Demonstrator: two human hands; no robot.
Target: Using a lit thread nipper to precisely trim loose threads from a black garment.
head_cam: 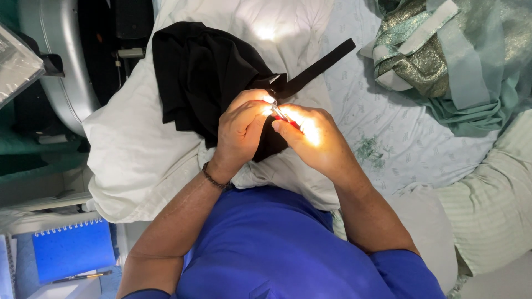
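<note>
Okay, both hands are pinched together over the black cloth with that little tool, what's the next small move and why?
Probably ease the small tool a little further along the black cloth. The left hand pinches the cloth beside the tip and the right hand holds the tool, so the cloth seems held ready. Glare hides the tip and whether it is in the cloth, so go slowly.

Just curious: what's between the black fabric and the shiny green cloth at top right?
In the head view, only pale patterned sheet separates the black fabric from the green cloth.
</note>
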